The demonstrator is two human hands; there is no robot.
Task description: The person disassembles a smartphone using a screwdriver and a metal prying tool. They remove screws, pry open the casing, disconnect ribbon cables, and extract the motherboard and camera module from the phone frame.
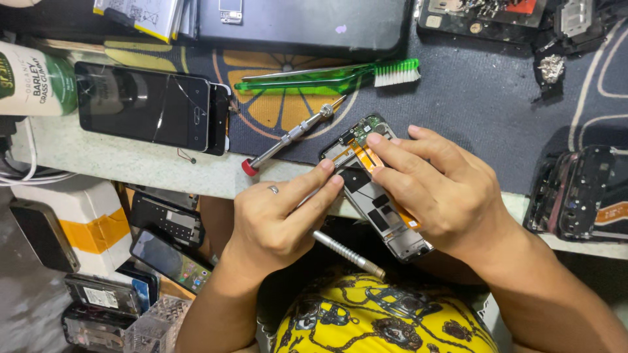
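Opened phone frame (376, 196) lies tilted across the bench edge, back off, orange flex cable (366, 157) and small green board at its top end showing. Right hand (451, 193) clamps the frame from the right side, forefinger pressed down on the orange flex. Left hand (278, 219) (ring on one finger) pinches narrow at the frame's left edge, fingertips touching it, and carries a metal screwdriver (347, 252) whose shaft sticks out below the palm. Second screwdriver (291, 136), red-capped, lies loose on the mat (484, 98) just left of the frame. Green brush (327, 77) with white bristles sits above it. Cracked black phone (144, 104) rests on the left of the bench, beside a white tube (33, 78). Below the bench, a clear plastic box (150, 327) sits among stacked phones (170, 258); contents too blurred to tell. Another stripped frame (575, 193) at far right.
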